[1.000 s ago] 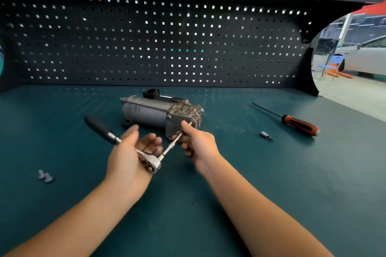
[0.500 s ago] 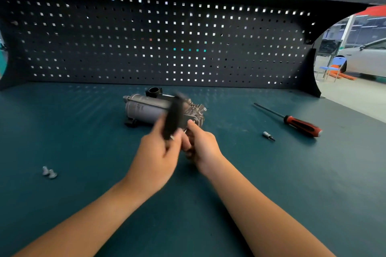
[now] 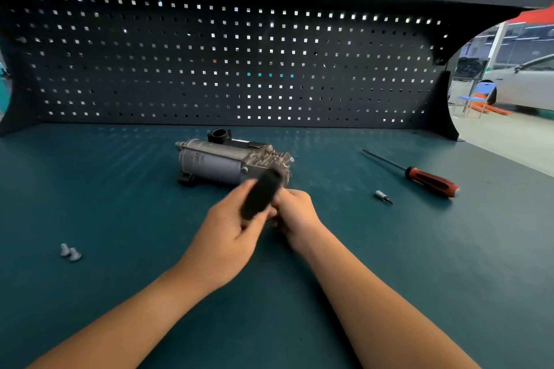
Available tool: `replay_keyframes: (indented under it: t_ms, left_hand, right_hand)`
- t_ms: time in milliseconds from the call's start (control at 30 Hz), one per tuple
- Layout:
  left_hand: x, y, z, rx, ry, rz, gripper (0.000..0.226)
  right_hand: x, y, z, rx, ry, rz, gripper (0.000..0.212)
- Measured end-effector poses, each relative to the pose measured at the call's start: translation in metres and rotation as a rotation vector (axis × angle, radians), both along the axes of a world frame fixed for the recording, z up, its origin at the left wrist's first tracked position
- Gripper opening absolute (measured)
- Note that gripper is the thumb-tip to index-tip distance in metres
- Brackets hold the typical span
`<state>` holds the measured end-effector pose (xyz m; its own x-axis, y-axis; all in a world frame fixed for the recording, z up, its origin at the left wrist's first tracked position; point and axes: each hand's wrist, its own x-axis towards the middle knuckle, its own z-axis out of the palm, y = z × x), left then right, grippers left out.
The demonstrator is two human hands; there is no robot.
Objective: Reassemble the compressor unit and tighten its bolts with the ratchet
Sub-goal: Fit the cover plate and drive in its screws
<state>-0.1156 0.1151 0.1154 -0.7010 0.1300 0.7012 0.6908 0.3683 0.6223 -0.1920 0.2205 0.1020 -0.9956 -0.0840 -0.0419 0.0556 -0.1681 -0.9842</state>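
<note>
As compressor (image 3: 215,163) lies behind, left hand (image 3: 227,237): grips blurred ratchet (image 3: 260,193) handle
Right hand (image 3: 295,213): fingers curled, cannot tell round what

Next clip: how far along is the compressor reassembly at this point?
Done: the compressor lies on the bench in one piece. In hand: the left hand grips the blurred ratchet at the unit's finned end; the right hand is curled beside it, its hold hidden. Left: two bolts lie loose at far left, so tightening looks unfinished.

Even light, motion blur; edges bowed — fisheye
</note>
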Motion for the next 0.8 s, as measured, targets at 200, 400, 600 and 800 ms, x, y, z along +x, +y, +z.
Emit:
replay_keyframes:
  t_ms: [200,400,600,800]
  left_hand:
    - [-0.011,-0.01,0.013,0.816,-0.327,0.078,0.026]
    - [-0.017,-0.018,0.012,1.495,-0.823,0.078,0.018]
    - [-0.015,-0.016,0.011,1.243,-0.614,0.131,0.034]
    - [-0.008,-0.007,0.009,0.63,-0.187,0.119,0.046]
  right_hand:
    - [0.001,-0.005,0.004,-0.061,-0.051,0.058,0.029]
    - [0.002,-0.008,0.006,-0.139,-0.128,0.091,0.028]
    - [0.0,-0.005,0.004,-0.136,-0.155,0.137,0.031]
    - [0.0,-0.004,0.002,-0.134,-0.13,0.129,0.034]
